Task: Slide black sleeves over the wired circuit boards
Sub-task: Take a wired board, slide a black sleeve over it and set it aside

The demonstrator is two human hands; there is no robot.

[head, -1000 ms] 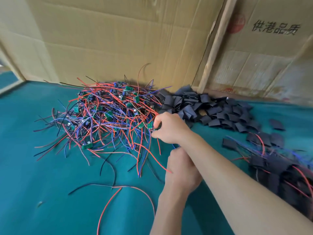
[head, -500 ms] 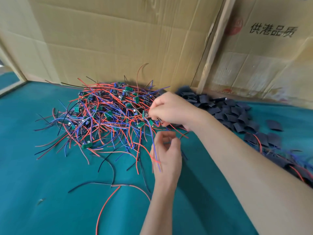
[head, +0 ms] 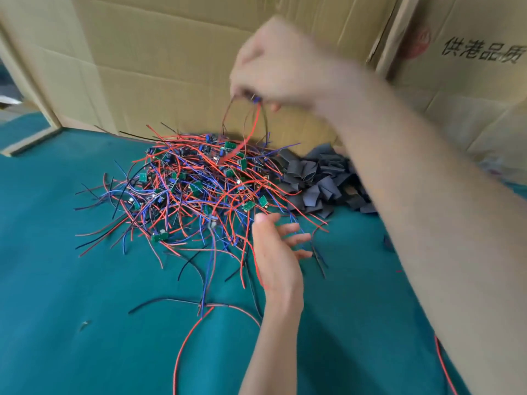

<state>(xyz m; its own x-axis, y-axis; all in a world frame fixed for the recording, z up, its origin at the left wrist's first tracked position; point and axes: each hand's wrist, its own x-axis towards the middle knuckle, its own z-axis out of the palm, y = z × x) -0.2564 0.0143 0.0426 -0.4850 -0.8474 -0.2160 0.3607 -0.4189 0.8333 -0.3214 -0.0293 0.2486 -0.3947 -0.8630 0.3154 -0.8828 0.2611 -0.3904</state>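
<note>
Up from the heap since half a second ago, my right hand now sits blurred at about one o'clock in front of the cardboard, its grip pinched round the top of a small wired circuit board whose thin red and dark leads dangle down toward the tangle. Motion blur hides exactly how the fingers lie on it. My left hand has dropped back from the pinch it made earlier; its grip is slack, fingers spread and relaxed, palm turned sideways, holding nothing I can make out, though a red wire runs across just in front of it.

At the centre of the view lies the tangled heap of red, blue and black wires with little green circuit boards. Just beside it at three o'clock, touching its edge, is the pile of short flat black sleeves, partly hidden behind my right forearm.

Everything rests on a bench covered in teal felt-like cloth. A few loose red and black wires trail at six o'clock. Brown corrugated cardboard sheets stand as a wall along the far edge, one at two o'clock printed with dark characters and a faint red round stamp.
</note>
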